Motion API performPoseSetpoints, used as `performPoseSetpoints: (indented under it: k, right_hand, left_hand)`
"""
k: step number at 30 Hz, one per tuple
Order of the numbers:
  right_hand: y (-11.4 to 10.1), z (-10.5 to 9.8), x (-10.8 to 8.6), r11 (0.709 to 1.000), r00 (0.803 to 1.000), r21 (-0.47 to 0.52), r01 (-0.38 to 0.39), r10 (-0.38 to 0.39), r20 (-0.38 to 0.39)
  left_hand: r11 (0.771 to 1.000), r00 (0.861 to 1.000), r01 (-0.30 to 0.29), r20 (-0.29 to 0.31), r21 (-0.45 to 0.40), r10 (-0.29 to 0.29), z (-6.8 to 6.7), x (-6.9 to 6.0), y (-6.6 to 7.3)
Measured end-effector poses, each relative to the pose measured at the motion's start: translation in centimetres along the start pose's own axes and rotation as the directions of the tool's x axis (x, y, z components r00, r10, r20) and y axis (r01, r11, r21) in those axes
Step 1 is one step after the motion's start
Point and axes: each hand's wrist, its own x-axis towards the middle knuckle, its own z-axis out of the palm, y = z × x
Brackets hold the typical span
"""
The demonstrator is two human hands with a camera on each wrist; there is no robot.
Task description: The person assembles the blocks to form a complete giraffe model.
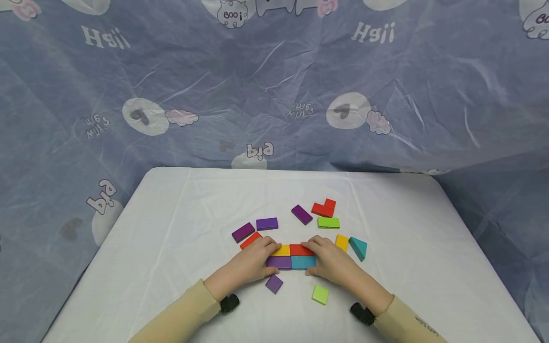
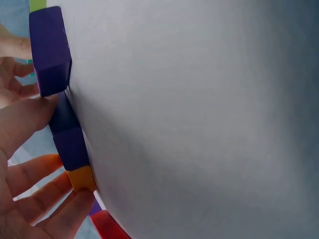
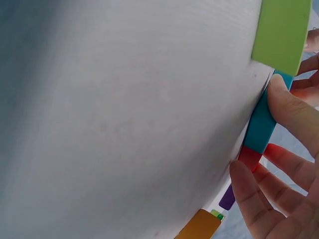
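Note:
Four blocks lie edge to edge in two rows: yellow (image 1: 283, 250) and red (image 1: 301, 250) at the back, purple (image 1: 279, 263) and teal (image 1: 303, 263) in front. My left hand (image 1: 250, 261) grips the left end, its thumb by the purple block (image 2: 71, 148) and a fingertip on the yellow block (image 2: 82, 178). From the right, my right hand (image 1: 332, 261) grips the other end, thumb against the teal block (image 3: 260, 124) and a fingertip on the red block (image 3: 249, 157).
Purple blocks (image 1: 267, 224), a red block (image 1: 250, 240), joined-looking red pieces (image 1: 323, 209), a green block (image 1: 328, 223), a yellow block (image 1: 341, 242) and a teal triangle (image 1: 358, 248) lie around the group. Nearer the front are a purple square (image 1: 274, 284) and a green square (image 1: 320, 294).

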Motion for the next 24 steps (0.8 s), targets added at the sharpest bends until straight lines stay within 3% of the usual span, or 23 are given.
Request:
performPoseSetpoints:
  k: [9,11,14,16,19,21,24]
  right_hand:
    - [0.1,0.0,0.0,1.0,1.0,0.011,0.003,-0.003,0.002]
    - [0.1,0.0,0.0,1.0,1.0,0.013,0.003,-0.003,0.002]
    - [0.1,0.0,0.0,1.0,1.0,0.014,0.003,-0.003,0.0]
    - [0.1,-0.1,0.0,1.0,1.0,0.016,0.006,-0.006,-0.001]
    - [0.1,-0.1,0.0,1.0,1.0,0.019,0.013,-0.013,-0.005]
    - [0.2,-0.1,0.0,1.0,1.0,0.021,0.017,-0.017,-0.008]
    - [0.2,-0.1,0.0,1.0,1.0,0.023,0.019,-0.019,-0.01]
  left_hand:
    - [0.999,1.0,0.02,0.005,-0.035,-0.02,0.3,0.0,-0.1]
    - [0.998,1.0,0.025,-0.016,-0.052,-0.025,0.2,-0.1,-0.2]
    - [0.997,0.994,0.043,-0.098,-0.061,-0.049,-0.3,-0.2,-0.5]
    - [0.995,0.979,0.077,-0.182,-0.066,-0.088,-0.8,-0.3,-1.0]
    - [0.98,0.937,0.183,-0.288,-0.076,-0.198,-1.6,-0.4,-1.9]
    - [0.961,0.908,0.26,-0.314,-0.092,-0.276,-2.0,-0.6,-2.5]
    - [0.933,0.89,0.35,-0.281,-0.081,-0.359,-2.1,-1.0,-3.4]
